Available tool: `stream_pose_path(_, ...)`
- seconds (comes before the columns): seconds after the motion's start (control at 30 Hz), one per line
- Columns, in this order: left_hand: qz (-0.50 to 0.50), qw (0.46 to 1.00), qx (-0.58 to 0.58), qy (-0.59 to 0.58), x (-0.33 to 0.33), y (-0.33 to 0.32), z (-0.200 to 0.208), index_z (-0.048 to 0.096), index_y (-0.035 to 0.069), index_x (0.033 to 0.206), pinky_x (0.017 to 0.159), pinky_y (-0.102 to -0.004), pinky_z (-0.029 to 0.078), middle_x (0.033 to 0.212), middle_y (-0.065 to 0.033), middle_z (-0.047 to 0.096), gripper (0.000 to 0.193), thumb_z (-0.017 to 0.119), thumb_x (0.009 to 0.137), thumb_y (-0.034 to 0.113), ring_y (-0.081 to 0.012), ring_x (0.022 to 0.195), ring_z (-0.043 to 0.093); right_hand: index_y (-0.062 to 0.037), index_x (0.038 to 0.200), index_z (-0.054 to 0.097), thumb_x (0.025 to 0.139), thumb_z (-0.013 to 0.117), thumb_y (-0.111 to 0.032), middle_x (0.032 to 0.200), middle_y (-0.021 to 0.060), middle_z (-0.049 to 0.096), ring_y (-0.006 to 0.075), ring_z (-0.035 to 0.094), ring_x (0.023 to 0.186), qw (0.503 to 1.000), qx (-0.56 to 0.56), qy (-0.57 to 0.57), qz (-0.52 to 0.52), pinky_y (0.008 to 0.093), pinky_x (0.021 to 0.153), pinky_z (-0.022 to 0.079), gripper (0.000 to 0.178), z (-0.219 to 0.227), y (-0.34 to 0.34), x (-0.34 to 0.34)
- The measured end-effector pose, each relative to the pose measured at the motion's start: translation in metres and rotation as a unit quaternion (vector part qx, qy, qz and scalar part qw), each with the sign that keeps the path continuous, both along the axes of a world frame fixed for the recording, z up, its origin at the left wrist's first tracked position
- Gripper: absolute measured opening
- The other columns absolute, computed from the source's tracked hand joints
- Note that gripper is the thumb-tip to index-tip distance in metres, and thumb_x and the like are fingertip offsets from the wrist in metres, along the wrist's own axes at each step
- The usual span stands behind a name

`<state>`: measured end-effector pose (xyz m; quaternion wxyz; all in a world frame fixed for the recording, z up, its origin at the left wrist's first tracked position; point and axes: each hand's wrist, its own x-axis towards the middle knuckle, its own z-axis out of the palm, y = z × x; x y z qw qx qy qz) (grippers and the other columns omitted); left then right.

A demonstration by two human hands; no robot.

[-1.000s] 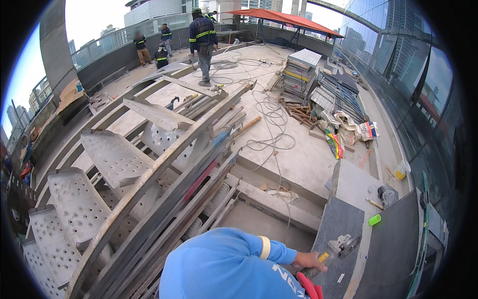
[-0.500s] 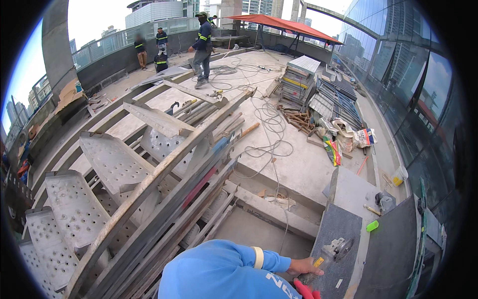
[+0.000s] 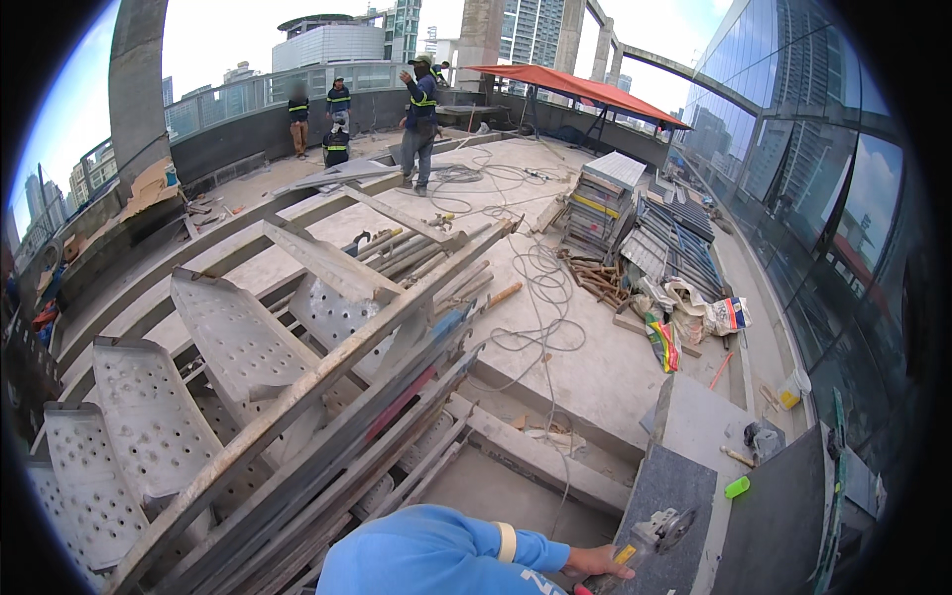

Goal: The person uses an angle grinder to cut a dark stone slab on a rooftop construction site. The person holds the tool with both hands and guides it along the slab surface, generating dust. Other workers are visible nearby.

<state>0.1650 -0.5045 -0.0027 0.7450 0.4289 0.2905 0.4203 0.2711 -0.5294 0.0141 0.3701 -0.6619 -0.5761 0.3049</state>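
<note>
An angle grinder (image 3: pixel 662 532) with a silver head and a round disc is on the dark grey slab (image 3: pixel 684 481) at the lower right. My left hand (image 3: pixel 599 561), bare at the end of a blue sleeve with a pale wristband, is closed around the grinder's body behind its head. A yellow patch shows at its fingertips. Of my right hand only a small bit of red glove (image 3: pixel 583 589) shows at the lower edge, just below the left; its fingers are hidden.
Perforated metal stair treads (image 3: pixel 243 342) and long steel bars (image 3: pixel 327 436) fill the left. Loose cable (image 3: pixel 540 288) lies on the concrete floor. A lime-green cup-like object (image 3: pixel 737 487) stands beyond the slab. Stacked panels (image 3: pixel 595 203), bags and a bucket (image 3: pixel 793 389) lie ahead. Several people (image 3: pixel 420 124) are far off.
The view has tilted up, so my hands and the grinder sit lower in it. Less of the red glove shows. The standing person ahead has raised an arm.
</note>
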Motion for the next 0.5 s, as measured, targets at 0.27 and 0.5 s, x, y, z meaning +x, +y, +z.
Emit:
stream_pose_path(0.27, -0.011, 1.0, -0.01, -0.018, 0.0, -0.001, -0.011, 0.064, 0.007, 0.115, 0.082, -0.0317, 0.052, 0.097, -0.0001, 0.067, 0.057, 0.088, 0.087, 0.05, -0.0124, 0.089, 0.062, -0.0028, 0.124, 0.062, 0.071, 0.087, -0.014, 0.104, 0.0167, 0.076, 0.0355, 0.075, 0.095, 1.0, -0.002, -0.006, -0.011, 0.0454, 0.086, 0.059, 0.06, -0.002, -0.008, -0.002)
stream_pose_path(0.5, 0.034, 0.999, -0.028, -0.013, 0.007, -0.015, 0.007, 0.058, 0.004, 0.135, 0.097, -0.0349, 0.05, 0.117, -0.0049, 0.064, 0.07, 0.087, 0.089, 0.047, -0.0153, 0.109, 0.06, -0.0032, 0.124, 0.062, 0.071, 0.087, -0.014, 0.104, 0.017, 0.076, 0.0362, 0.076, 0.095, 1.0, 0.0, -0.008, -0.03, 0.0458, 0.087, 0.059, 0.06, -0.013, -0.027, 0.017)
